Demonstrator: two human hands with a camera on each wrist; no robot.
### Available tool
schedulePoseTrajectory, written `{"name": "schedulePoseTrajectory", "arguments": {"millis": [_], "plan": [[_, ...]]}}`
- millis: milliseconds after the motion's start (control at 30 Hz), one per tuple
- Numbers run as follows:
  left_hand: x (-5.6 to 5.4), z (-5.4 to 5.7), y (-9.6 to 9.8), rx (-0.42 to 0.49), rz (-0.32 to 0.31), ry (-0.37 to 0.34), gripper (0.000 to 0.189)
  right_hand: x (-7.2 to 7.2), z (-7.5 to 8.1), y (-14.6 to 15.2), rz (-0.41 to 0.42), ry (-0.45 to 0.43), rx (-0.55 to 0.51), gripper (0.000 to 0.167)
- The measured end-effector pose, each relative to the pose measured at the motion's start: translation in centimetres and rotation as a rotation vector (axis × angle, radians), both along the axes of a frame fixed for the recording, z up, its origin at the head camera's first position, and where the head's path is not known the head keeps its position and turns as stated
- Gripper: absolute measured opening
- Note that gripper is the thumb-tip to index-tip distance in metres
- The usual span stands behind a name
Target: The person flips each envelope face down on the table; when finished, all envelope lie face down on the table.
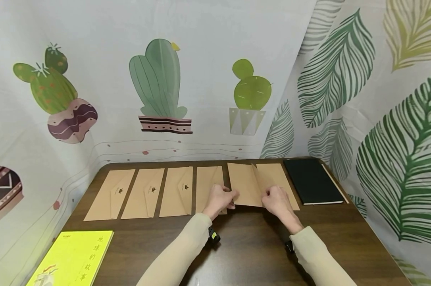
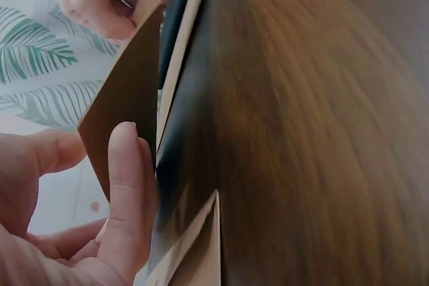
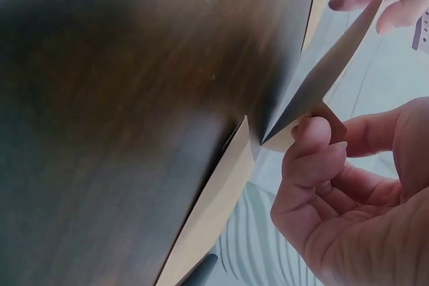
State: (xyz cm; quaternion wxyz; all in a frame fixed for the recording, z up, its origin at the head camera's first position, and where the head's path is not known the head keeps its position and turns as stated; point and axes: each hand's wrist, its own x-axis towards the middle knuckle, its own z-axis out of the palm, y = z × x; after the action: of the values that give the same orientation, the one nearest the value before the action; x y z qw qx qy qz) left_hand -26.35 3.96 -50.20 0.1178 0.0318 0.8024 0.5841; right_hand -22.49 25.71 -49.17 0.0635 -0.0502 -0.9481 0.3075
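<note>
A brown kraft envelope (image 1: pixel 245 184) is raised off the table between my two hands, its flap (image 1: pixel 262 178) standing up on the right. My left hand (image 1: pixel 220 199) holds its left edge; the left wrist view shows the thumb and a finger (image 2: pixel 127 185) on either side of the paper. With thumb and curled fingers, my right hand (image 1: pixel 277 200) pinches the flap, seen closely in the right wrist view (image 3: pixel 335 172). Another kraft envelope (image 1: pixel 285 186) lies just beyond the right hand. Left of the raised one, a flat envelope (image 1: pixel 202 186) is partly covered by my left hand.
Three kraft envelopes with crown prints, including one at the far left (image 1: pixel 104 194), lie in a row. A black notebook (image 1: pixel 313 180) and a thin wooden stick (image 1: pixel 335 182) are at the back right. A yellow book (image 1: pixel 74 254) lies front left on the dark wooden table (image 1: pixel 233 258).
</note>
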Motion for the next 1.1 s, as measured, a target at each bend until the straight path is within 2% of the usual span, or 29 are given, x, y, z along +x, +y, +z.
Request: {"name": "schedulePoseTrajectory", "arguments": {"millis": [100,233,333,533,633,767,833,867,967,1000,1100], "plan": [[-0.1,-0.1,0.3,0.069,0.004,-0.054,0.033,0.0,0.0,0.0,-0.001,0.008,0.004,0.043],[-0.5,-0.6,0.6,0.237,-0.021,-0.136,0.043,0.0,-0.1,0.0,-0.002,0.009,0.004,0.043],[-0.8,-1.0,0.7,0.345,-0.048,-0.198,0.041,0.0,-0.1,0.1,0.000,0.006,-0.002,0.043],[-1.0,-1.1,0.8,0.394,-0.074,-0.219,0.027,0.2,-0.2,0.2,0.000,0.009,-0.028,0.044],[-0.9,-1.1,0.8,0.400,-0.077,-0.218,0.023,0.2,-0.6,0.4,-0.008,0.018,-0.090,0.048],[-0.8,-0.9,0.7,0.408,-0.084,-0.214,0.021,-1.0,-3.2,1.6,-0.008,0.027,-0.177,0.058],[-0.7,-0.8,0.7,0.412,-0.091,-0.212,0.023,-1.3,-3.5,1.7,0.000,-0.001,-0.242,0.057],[-0.7,-0.8,0.7,0.411,-0.098,-0.209,0.024,-1.3,-3.5,1.7,0.003,-0.025,-0.283,0.054],[-0.7,-0.7,0.7,0.411,-0.111,-0.204,0.027,-0.9,-2.3,1.0,-0.012,-0.117,-0.435,0.043],[-0.7,-0.7,0.7,0.410,-0.112,-0.203,0.028,-0.5,-1.6,0.7,-0.025,-0.146,-0.497,0.041],[-0.7,-0.8,0.6,0.401,-0.117,-0.199,0.028,-0.4,-1.2,0.5,-0.056,-0.192,-0.619,0.041]]}}
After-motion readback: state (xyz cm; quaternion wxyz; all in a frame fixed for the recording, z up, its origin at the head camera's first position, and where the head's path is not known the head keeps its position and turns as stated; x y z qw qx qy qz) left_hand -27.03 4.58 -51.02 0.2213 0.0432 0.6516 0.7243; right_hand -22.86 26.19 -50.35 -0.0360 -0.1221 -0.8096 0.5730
